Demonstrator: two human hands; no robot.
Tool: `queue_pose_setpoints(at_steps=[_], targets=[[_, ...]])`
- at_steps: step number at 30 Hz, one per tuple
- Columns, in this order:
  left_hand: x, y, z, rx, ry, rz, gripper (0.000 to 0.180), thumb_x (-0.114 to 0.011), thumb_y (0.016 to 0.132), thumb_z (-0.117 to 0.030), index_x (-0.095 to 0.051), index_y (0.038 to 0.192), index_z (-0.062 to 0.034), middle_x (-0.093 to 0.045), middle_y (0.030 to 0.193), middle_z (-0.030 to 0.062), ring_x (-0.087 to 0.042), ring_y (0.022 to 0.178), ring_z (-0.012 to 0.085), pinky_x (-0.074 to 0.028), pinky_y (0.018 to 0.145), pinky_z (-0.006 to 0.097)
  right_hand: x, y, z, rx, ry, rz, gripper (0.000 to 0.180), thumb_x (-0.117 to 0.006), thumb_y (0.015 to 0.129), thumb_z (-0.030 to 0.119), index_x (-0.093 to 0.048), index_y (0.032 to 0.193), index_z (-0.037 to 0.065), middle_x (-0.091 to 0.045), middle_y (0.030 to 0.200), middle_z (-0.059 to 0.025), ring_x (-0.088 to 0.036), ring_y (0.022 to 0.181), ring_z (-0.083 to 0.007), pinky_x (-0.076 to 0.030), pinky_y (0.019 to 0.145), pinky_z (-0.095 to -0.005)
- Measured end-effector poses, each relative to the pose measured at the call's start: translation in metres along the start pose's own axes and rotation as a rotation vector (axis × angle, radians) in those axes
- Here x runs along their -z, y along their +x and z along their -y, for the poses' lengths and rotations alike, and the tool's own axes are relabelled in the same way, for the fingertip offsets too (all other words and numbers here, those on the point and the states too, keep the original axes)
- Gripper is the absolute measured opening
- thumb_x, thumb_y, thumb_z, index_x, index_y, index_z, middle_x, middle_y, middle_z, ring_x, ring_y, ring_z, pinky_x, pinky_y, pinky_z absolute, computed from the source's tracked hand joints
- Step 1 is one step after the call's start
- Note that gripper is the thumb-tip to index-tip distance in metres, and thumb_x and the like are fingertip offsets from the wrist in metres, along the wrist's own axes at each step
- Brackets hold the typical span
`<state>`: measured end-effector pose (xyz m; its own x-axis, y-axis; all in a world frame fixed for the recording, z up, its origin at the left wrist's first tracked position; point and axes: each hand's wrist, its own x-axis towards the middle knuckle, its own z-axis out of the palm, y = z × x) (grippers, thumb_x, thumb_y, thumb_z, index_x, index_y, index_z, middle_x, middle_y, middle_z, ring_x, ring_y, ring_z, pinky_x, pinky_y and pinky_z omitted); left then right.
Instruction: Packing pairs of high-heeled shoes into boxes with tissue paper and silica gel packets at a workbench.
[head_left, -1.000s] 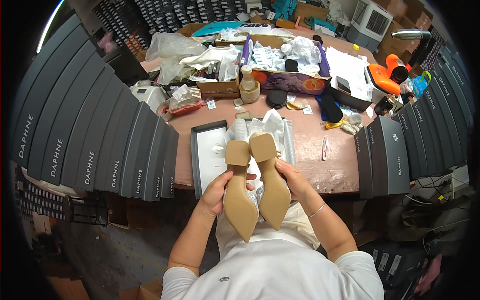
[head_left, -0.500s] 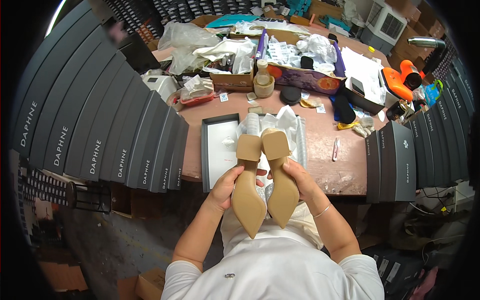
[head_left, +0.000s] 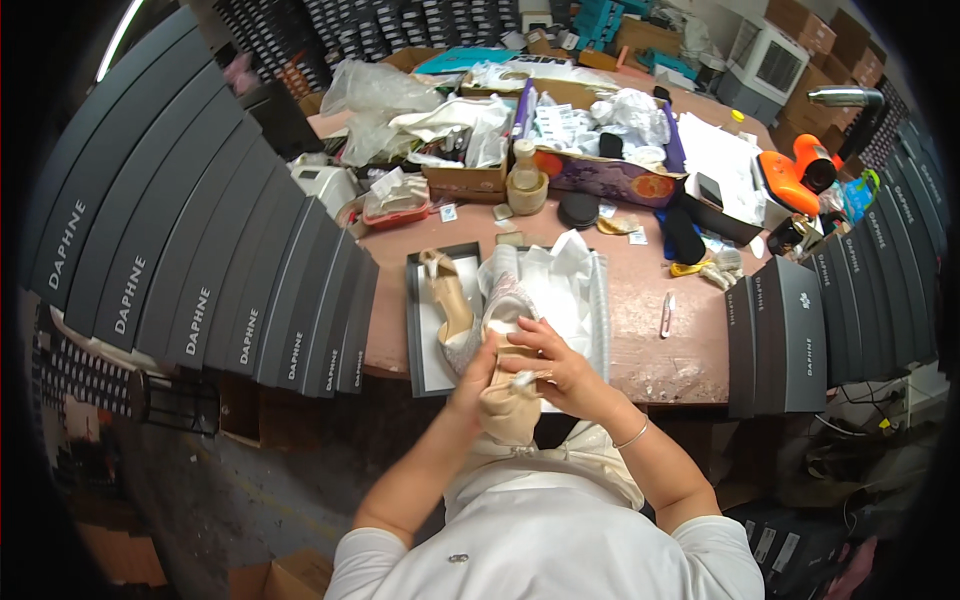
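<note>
Shoe (head_left: pixel 508 400) clamped in left hand (head_left: pixel 476 372), sole wiped by right hand (head_left: pixel 550 362) pinching wad (head_left: pixel 522 379). Next judged: placed beside other shoe (head_left: pixel 447 300) in box (head_left: pixel 425 330).

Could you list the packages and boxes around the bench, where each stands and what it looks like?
Shoe boxes: left stack, dark grey, pale lettering.
Second box stack: right, dark grey.
Open box: before the hands, white inside.
Carton: far side, purple and orange, paper-filled.

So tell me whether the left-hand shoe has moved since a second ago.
Yes. That shoe left the left hand and now lies in the open box lid, farther up the table.
</note>
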<state>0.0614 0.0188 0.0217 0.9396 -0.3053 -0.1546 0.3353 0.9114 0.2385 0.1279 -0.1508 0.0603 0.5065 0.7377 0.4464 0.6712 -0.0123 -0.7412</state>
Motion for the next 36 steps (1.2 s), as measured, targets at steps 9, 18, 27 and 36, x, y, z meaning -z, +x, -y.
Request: queue_pose_setpoints(at_steps=[9,18,27,36], targets=[[0.014,-0.008,0.01,-0.508,0.78,-0.495,0.034,-0.047,0.099,-0.022,-0.049,0.121,0.0028,-0.06,0.107,0.0122,-0.059,0.093,0.0166,-0.051,0.082,0.03,0.035,-0.015,0.035,-0.378,0.243,0.345,0.092,-0.074,0.078,0.043,-0.028,0.144,0.0,-0.039,0.143,-0.0208,-0.042,0.131,-0.0296,-0.039,0.103,-0.0406],[-0.025,0.091,-0.037,-0.392,1.555,-0.252,0.069,-0.07,0.084,-0.023,-0.036,0.141,-0.0009,-0.065,0.099,0.0135,-0.064,0.087,0.0188,-0.05,0.079,0.031,0.053,-0.119,-0.025,-0.575,0.776,-0.109,0.092,-0.078,0.073,0.027,-0.028,0.144,-0.004,-0.048,0.135,-0.0162,-0.051,0.122,-0.0252,-0.039,0.103,-0.0331],[-0.007,0.233,-0.049,-0.458,1.378,-0.285,0.013,-0.055,0.095,-0.017,-0.057,0.096,-0.0048,-0.06,0.07,0.0049,-0.059,0.055,0.0104,-0.048,0.049,0.024,0.077,-0.174,-0.031,-0.379,1.347,-0.513,0.088,-0.076,0.067,0.037,-0.04,0.135,-0.005,-0.055,0.124,-0.016,-0.059,0.111,-0.0266,-0.049,0.093,-0.0399],[0.001,0.199,-0.049,0.104,1.822,-0.667,0.03,-0.063,0.089,-0.026,-0.058,0.107,-0.0022,-0.066,0.09,0.0154,-0.066,0.079,0.0162,-0.052,0.067,0.031,0.063,-0.167,-0.029,-0.095,1.621,-0.543,0.076,-0.065,0.073,0.042,-0.045,0.128,-0.006,-0.06,0.111,-0.0198,-0.064,0.092,-0.0326,-0.055,0.075,-0.0468]])
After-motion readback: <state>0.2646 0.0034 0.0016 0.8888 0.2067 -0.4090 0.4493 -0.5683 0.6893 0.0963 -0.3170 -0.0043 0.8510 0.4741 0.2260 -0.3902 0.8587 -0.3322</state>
